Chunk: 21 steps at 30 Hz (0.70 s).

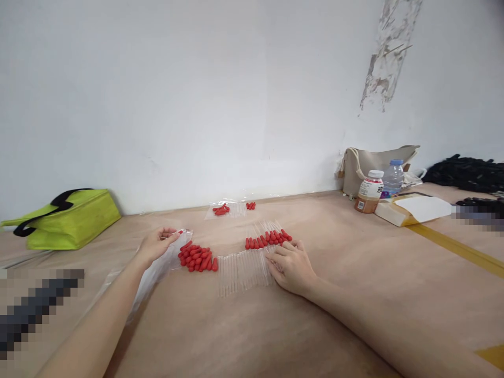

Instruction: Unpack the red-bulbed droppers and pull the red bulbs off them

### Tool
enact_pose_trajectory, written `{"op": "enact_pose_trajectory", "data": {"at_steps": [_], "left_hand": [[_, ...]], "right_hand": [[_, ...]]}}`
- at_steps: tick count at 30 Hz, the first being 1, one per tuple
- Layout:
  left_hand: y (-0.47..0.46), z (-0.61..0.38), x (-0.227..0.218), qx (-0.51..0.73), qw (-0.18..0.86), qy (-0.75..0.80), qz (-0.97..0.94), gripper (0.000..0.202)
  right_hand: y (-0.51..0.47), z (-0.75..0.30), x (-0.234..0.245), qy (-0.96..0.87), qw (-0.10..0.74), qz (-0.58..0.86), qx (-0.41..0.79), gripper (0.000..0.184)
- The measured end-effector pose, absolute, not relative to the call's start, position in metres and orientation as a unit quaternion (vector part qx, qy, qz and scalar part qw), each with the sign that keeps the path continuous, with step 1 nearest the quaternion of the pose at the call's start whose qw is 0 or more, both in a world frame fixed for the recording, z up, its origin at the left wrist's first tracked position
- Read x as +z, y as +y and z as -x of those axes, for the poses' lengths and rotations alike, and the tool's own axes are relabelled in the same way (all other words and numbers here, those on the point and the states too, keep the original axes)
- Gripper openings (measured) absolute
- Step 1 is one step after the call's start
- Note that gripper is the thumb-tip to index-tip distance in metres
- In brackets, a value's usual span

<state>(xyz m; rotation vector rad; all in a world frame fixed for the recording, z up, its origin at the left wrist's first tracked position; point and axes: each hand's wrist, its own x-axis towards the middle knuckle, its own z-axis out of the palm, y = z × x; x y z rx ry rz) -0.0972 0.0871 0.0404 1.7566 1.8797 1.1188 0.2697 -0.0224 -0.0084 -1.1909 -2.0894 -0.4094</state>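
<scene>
At the mouth of a clear plastic bag (173,252), my left hand (159,245) has its fingers closed on the bag's edge, with a small red piece showing by the fingertips. Red rubber bulbs (196,256) lie heaped beside the bag. To their right runs a row of thin clear tubes (240,270). My right hand (291,265) is at the right end of this row, its thumb and fingers curled onto the tubes. Just beyond it lie droppers with red bulbs (262,241), their clear stems pointing to the wall.
Near the wall, a clear bag (236,209) holds more red bulbs and tubes. A lime-green bag (74,220) stands left. At right are a drink bottle (369,194), a water bottle (392,178), a beige bag (354,163), a box (394,211) and a black pile (464,176).
</scene>
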Motion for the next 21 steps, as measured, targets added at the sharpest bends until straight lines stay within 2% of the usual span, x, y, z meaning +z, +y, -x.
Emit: {"op": "enact_pose_trajectory", "data": {"at_steps": [6,14,18,21], "left_hand": [[0.092,0.09,0.023,0.376,0.172,0.63,-0.657,0.045],[0.082,0.08,0.032,0.322,0.136,0.638,-0.686,0.043],[0.079,0.081,0.04,0.329,0.09,0.669,-0.66,0.044],[0.075,0.075,0.05,0.343,0.034,0.687,-0.639,0.041]], "right_hand": [[-0.029,-0.272,-0.006,-0.825,0.325,0.45,-0.111,0.028],[-0.03,-0.272,-0.006,-0.832,0.323,0.438,-0.109,0.037],[-0.029,-0.272,-0.008,-0.827,0.34,0.434,-0.112,0.036],[-0.028,-0.273,-0.005,-0.808,0.368,0.444,-0.122,0.03]]}}
